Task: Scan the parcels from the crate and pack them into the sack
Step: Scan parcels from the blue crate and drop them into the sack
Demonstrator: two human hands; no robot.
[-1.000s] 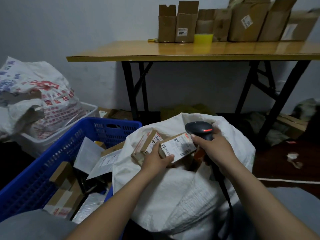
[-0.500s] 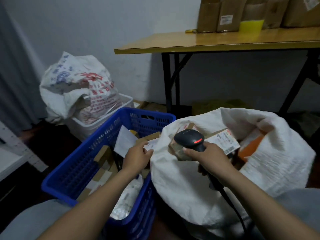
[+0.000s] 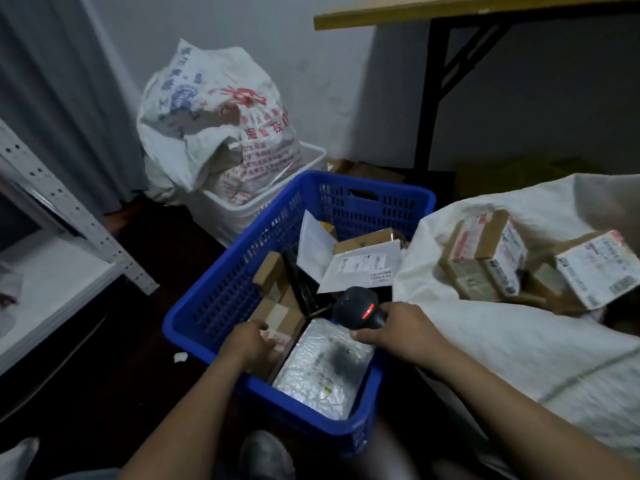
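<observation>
A second before, the left hand [image 3: 245, 344] had held a labelled parcel at the mouth of the sack [image 3: 519, 344] beside the scanner [image 3: 360, 306]. That parcel now lay among the packed boxes [image 3: 485, 261] inside the sack, and both hands had swung across to the crate [image 3: 221, 289]. One parcel looked finished, then, and the next round was starting. The left hand had its fingers curled over the near edge of a brown box [image 3: 277, 315] in the crate's near left corner, apparently grasping it, though it had not yet been lifted. The right hand [image 3: 398, 332] was clenched around the scanner's handle, its red light showing, and hung above a silver bag [image 3: 322, 368] lying flat in the crate. Plenty remained: a white envelope [image 3: 360, 268] and more cartons lay further back (some tilted against one another, so they may shift when one is pulled). Behind the crate stood a printed sack [image 3: 214, 116] in a white tub [image 3: 266, 209], a shelf [image 3: 69, 216] to the left and a table [image 3: 450, 12] above. Nothing blocked the way to the sack.
</observation>
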